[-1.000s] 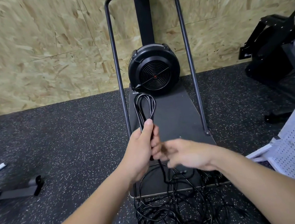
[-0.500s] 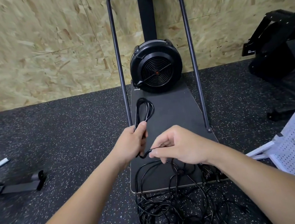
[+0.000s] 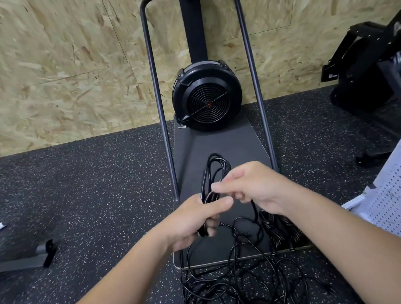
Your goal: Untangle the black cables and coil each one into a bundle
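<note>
Gripping the half-made coil of thin black cable [image 3: 213, 175] at its near end, the left hand [image 3: 197, 218] closes around the gathered strands so the loops stand up and away from the floor. Just right of it, the right hand [image 3: 253, 187] pinches a strand near the loop's top, seemingly to lay on the next turn. That strand trails down into the loose black cable tangle [image 3: 237, 290] on the speckled rubber floor [image 3: 86, 189], at the near edge of the dark flat machine platform [image 3: 218, 144].

Left hand [image 3: 194, 219] clenched, right hand [image 3: 253, 187] pinching.
</note>
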`<move>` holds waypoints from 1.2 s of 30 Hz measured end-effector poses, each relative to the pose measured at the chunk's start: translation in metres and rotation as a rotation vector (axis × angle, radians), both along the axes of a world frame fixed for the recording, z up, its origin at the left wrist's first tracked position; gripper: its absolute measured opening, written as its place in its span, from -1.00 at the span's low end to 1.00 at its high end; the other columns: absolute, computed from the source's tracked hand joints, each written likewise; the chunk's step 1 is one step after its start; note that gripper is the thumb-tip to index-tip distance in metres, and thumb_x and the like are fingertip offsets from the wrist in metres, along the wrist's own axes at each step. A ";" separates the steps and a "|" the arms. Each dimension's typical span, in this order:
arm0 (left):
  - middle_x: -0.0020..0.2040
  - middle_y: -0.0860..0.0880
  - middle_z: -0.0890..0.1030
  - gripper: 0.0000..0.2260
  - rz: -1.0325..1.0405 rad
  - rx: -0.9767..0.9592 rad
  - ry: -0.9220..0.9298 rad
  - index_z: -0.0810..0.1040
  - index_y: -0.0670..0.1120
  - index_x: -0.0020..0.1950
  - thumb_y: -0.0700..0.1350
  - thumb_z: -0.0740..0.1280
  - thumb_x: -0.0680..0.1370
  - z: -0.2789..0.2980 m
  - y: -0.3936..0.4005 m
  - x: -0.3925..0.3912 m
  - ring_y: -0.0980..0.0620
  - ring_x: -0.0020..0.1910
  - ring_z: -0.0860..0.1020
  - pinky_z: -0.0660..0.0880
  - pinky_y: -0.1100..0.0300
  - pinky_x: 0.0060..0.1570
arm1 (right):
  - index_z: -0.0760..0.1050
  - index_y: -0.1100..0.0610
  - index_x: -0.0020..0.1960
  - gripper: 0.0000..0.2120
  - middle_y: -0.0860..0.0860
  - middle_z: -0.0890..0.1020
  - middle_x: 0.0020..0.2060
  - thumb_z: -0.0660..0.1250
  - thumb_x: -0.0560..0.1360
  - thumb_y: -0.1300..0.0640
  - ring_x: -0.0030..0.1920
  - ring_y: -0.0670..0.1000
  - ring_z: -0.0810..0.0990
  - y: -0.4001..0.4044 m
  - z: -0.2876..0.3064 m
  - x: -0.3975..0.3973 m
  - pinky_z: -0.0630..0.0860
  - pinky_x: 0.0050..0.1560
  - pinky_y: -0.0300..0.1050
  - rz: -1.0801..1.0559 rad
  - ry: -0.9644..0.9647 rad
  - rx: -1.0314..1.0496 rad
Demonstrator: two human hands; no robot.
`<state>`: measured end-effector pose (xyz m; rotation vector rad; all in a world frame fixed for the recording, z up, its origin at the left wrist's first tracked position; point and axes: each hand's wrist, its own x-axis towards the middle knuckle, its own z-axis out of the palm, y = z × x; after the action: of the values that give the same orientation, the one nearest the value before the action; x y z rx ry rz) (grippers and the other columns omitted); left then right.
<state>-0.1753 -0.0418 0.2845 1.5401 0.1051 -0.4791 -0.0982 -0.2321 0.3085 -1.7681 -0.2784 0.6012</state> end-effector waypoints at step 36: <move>-0.34 0.17 0.63 -0.75 0.035 0.416 -0.467 0.68 -0.11 0.01 -0.03 0.31 0.78 -0.004 -0.022 -0.008 0.05 -0.41 0.45 0.44 0.12 -0.32 | 0.60 0.23 -0.08 -0.65 0.12 0.62 -0.44 0.29 0.77 0.04 -0.30 0.15 0.76 -0.012 0.044 -0.010 0.70 0.05 0.09 -0.260 -0.199 0.117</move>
<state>-0.1829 -0.0633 0.2810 2.0175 -0.1384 -0.0574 -0.1085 -0.2441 0.3529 -1.7175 -0.2103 0.2189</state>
